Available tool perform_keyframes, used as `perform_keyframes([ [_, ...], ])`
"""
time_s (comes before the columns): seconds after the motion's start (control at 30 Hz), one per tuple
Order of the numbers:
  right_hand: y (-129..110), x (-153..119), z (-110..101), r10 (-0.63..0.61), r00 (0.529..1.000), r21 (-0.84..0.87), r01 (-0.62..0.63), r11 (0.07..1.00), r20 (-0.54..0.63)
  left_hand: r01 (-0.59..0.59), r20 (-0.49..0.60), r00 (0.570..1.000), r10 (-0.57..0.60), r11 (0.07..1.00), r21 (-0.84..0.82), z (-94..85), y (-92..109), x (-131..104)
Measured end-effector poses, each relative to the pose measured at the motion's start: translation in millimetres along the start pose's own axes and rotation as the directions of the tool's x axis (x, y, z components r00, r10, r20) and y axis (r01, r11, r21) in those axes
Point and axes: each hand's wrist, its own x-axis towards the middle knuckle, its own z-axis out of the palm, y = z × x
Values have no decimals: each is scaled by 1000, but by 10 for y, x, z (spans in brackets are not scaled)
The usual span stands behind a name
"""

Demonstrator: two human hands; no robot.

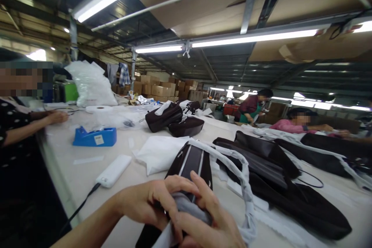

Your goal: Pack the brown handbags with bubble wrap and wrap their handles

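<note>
A dark bag with light trim lines and a small zipper lies on the table right in front of me. My left hand and my right hand meet over its near end. The fingers of both are closed around a grey-white wrapped strap, part of which they hide. From the bag's far end, another strap covered in white wrapping loops round to the right. White sheet material lies beside the bag, on its far left.
A blue tape dispenser and a white power strip with a black cord are on the left. More dark bags lie at the back and right. A person stands left; others work at the right.
</note>
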Motion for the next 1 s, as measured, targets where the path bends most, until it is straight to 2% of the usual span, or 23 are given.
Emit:
perform_keyframes([
  [0.13,-123,36,-36,-25,1000,-123,24,992,-5,24,-22,999,-25,998,-53,27,-10,20],
  [0.37,-159,146,-67,-111,994,-144,112,983,17,50,35,998,-53,996,77,64,-22,40],
  [0.43,-132,157,-71,-153,988,-117,157,981,36,59,-28,998,-56,993,101,81,-10,7],
  [0.5,-122,155,-56,-187,982,-110,188,976,15,96,-162,985,-67,980,177,122,-12,-67],
  [0.57,-141,141,-21,-193,980,-139,185,973,-42,168,-337,939,-70,948,270,202,-55,-189],
  [0.63,-182,128,25,-168,983,-178,152,972,-80,223,-490,871,-43,922,316,325,-153,-344],
  [0.73,-249,146,95,-100,992,-205,81,975,-83,189,-586,810,-12,952,241,564,-326,-551],
  [0.8,-283,187,139,-86,992,-195,67,978,-91,174,-642,766,-27,970,167,718,-374,-611],
  [0.9,-319,257,210,-90,988,-168,68,983,-126,176,-754,652,-82,983,46,868,-282,-566],
  [1.0,-333,288,280,-61,985,-155,36,987,-159,165,-819,558,-136,985,-51,923,-126,-473],
])
